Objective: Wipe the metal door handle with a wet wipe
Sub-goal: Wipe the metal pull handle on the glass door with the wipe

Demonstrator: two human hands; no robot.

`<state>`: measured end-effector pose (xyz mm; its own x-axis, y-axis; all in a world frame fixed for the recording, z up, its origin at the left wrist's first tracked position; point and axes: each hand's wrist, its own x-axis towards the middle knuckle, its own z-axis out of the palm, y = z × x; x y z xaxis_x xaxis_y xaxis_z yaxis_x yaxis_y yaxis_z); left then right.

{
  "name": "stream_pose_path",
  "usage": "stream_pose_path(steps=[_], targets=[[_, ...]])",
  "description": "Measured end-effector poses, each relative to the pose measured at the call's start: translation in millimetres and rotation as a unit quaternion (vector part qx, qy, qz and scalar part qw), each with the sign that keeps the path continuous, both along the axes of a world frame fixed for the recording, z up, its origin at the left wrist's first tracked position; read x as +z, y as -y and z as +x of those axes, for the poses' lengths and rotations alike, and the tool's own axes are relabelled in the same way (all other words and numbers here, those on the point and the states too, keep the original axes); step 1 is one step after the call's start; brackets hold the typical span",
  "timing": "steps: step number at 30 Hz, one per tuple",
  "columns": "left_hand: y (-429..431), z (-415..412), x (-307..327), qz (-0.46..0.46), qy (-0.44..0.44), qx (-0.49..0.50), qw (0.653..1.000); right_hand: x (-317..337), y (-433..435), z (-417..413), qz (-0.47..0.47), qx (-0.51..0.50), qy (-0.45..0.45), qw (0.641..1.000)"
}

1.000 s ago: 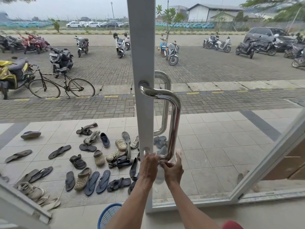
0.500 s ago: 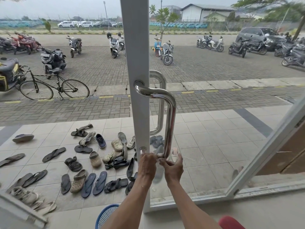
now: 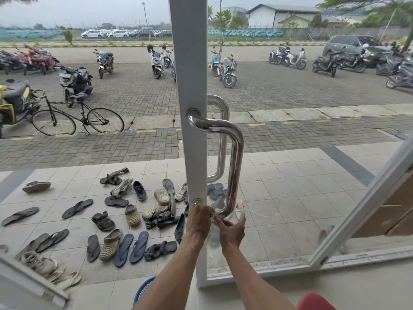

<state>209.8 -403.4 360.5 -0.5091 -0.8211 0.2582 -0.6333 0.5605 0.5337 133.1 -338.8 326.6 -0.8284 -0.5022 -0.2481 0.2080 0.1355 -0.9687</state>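
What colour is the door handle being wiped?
Shiny mirror-like silver door handle, clearest in the head view.

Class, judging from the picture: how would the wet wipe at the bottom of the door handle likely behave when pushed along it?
The wet wipe looks crumpled between both hands, so probably floppy. The door handle is polished and rounded; the wipe would likely slide easily and wrap around it.

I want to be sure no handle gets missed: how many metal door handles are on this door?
2. The near handle is on this side of the glass, with both hands at its lower bend; the far handle is behind the glass.
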Motion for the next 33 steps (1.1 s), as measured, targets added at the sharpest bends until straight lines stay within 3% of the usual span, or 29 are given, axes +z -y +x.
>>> stream_pose_path(steps=[15,18,24,29,33], targets=[[2,8,-6,-0.072,0.058,0.011,0.996,5,-1,-1,0.014,-0.016,0.024,0.999],[8,11,-5,-0.045,0.045,0.012,0.998,7,1,8,0.0,-0.033,0.041,0.999],[16,13,-1,-0.006,0.05,0.015,0.999,24,1,23,-0.048,-0.082,0.164,0.982],[25,15,-3,0.024,0.055,0.053,0.997,-6,30,38,-0.077,-0.084,0.21,0.971],[36,20,-14,0.036,-0.021,0.067,0.997,-50,54,39,-0.071,-0.116,0.22,0.966]])
